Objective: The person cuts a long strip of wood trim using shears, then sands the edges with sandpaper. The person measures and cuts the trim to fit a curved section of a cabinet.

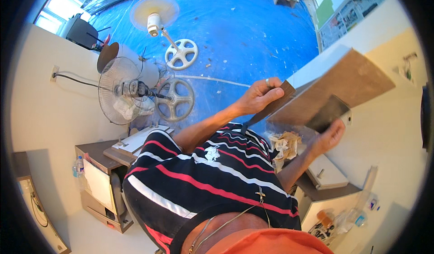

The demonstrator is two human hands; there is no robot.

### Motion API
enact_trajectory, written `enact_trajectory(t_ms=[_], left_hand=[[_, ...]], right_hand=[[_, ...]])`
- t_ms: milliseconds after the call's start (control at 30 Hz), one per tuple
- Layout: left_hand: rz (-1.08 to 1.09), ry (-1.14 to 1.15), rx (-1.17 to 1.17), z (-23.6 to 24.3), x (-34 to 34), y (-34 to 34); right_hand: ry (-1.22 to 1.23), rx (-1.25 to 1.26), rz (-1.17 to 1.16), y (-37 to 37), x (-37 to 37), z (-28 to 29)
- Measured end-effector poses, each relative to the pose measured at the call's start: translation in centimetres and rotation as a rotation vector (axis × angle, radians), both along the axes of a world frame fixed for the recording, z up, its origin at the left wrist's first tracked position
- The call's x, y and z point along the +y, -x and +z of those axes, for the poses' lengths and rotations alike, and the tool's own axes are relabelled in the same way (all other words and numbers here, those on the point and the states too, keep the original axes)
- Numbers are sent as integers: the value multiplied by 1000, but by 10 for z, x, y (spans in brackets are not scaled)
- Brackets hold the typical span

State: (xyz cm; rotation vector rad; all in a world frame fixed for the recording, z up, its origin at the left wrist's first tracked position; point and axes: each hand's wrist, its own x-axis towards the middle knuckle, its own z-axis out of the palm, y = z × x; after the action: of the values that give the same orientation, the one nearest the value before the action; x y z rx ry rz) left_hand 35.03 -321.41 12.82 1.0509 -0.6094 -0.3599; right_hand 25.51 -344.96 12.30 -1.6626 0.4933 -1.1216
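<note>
My left hand point(261, 96) is closed round a flat dark brown strip point(285, 94), thumb on top. The strip narrows down toward my waist, and its lower part looks darker. To its right, a large brown wooden board point(350, 82) stands tilted up in front of me. My right hand point(331, 137) has its fingers curled at the lower edge of a dark grey rectangular sheet point(326, 115). That sheet lies against the face of the board; whether it is stiff or flexible I cannot tell.
Two pedestal fans, one whitish point(154, 12) and one wire-caged point(124, 91), stand at the left on blue floor sheeting point(235, 41). Crumpled brown paper point(285, 145) lies below the board. Brown cabinets stand left point(97, 152) and right point(337, 193), with pale panels on them.
</note>
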Motion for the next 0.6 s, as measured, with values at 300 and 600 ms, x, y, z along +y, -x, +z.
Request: enact_trajectory(t_ms=[300, 600], left_hand=[[463, -87, -142, -23, 38, -160], [771, -467, -15, -28, 63, -388]], right_hand=[[107, 113, 589, -227, 100, 6], [19, 72, 917, -492, 115, -18]])
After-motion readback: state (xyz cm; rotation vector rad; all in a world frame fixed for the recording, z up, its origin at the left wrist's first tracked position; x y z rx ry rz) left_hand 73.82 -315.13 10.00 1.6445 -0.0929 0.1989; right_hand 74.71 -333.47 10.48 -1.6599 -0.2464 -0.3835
